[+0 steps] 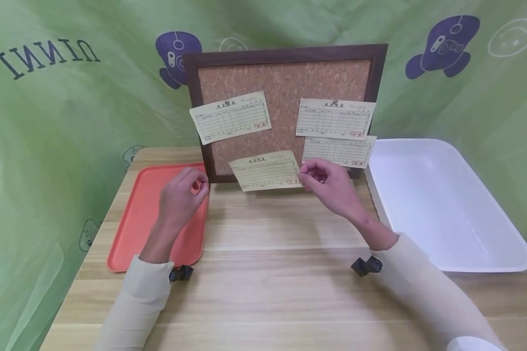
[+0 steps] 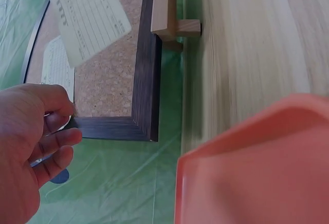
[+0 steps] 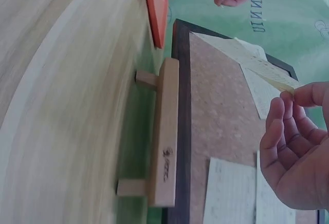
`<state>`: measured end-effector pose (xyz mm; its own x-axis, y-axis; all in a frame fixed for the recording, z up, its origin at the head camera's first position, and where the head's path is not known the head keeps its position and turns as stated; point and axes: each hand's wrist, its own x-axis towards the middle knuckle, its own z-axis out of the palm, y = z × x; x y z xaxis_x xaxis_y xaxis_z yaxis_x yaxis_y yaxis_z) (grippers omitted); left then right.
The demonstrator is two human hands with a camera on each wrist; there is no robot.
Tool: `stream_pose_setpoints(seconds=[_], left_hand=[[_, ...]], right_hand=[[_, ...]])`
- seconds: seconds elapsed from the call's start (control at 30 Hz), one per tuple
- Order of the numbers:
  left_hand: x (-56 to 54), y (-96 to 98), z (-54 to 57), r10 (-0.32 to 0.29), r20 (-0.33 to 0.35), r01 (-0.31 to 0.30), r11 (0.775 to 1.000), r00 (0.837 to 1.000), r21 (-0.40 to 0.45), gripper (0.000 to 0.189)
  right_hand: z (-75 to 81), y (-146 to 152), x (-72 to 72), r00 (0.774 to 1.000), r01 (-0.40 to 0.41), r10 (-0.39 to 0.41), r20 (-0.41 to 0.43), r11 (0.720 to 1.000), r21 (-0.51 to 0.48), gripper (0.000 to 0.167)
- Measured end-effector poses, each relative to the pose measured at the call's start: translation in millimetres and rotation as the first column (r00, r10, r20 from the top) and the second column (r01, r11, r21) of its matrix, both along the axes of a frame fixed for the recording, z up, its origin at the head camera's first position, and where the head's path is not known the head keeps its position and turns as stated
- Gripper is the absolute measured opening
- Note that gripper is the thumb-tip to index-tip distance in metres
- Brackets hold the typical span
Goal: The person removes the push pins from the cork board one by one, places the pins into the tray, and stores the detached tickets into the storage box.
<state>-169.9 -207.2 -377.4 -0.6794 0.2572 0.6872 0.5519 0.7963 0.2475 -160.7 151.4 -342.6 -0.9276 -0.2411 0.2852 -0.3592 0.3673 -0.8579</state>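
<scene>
Right hand (image 1: pixel 334 187) pinching the right end of the lower slip (image 1: pixel 265 171)

From my remote seat I'm seeing the right hand grasping that paper between thumb and fingertips, above the wooden table (image 1: pixel 268 292). The left hand (image 1: pixel 182 195) is showing over the red tray (image 1: pixel 140 219), thumb and forefinger bending toward each other; its fingers are hiding the spot between them, so I'm not able to tell whether it is holding something small.

The relation I'm minding is this: the lower slip is lying leftward of the right hand, its long axis running crosswise between the two hands, the right end sitting a little higher. The right hand is the nearer one, being in contact; the left is sitting apart from the free end.

To the right, the white tray (image 1: pixel 443 204) is resting beside the board. The slip is hanging before the lower part of the cork board (image 1: pixel 285 83), angling off its surface in the right wrist view. Farther up, the upper left slip (image 1: pixel 232 118) is tilting, while the upper right slip (image 1: pixel 335 118) is overlapping the lower right slip (image 1: pixel 340 153). Behind everything, a green curtain (image 1: pixel 92 102) is hanging.
</scene>
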Motion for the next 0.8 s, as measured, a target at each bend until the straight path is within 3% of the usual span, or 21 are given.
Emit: stream_pose_setpoints(seconds=[0.27, 0.53, 0.67, 0.8], left_hand=[[4.4, -9.6, -6.4, 0.019, 0.008, -0.019, 1.000, 1.000, -0.022, 0.014], [11.3, -18.7, -9.5, 0.062, 0.125, -0.058, 0.998, 0.990, -0.040, 0.011], [13.6, -24.4, -9.7, 0.093, 0.193, -0.080, 0.994, 0.977, -0.073, 0.011], [14.7, -30.7, -10.4, 0.132, 0.293, -0.095, 0.986, 0.947, -0.136, 0.012]], right_hand=[[8.3, 29.8, 13.8, 0.999, 0.039, -0.039, 0.002, 0.999, 0.003, 0.014], [15.0, 64.5, 24.8, 0.990, 0.139, -0.139, 0.007, 0.989, 0.061, 0.018], [18.1, 82.8, 28.3, 0.982, 0.191, -0.190, -0.014, 0.979, 0.066, 0.016], [24.2, 100.7, 31.5, 0.971, 0.239, -0.237, -0.039, 0.969, 0.062, 0.016]])
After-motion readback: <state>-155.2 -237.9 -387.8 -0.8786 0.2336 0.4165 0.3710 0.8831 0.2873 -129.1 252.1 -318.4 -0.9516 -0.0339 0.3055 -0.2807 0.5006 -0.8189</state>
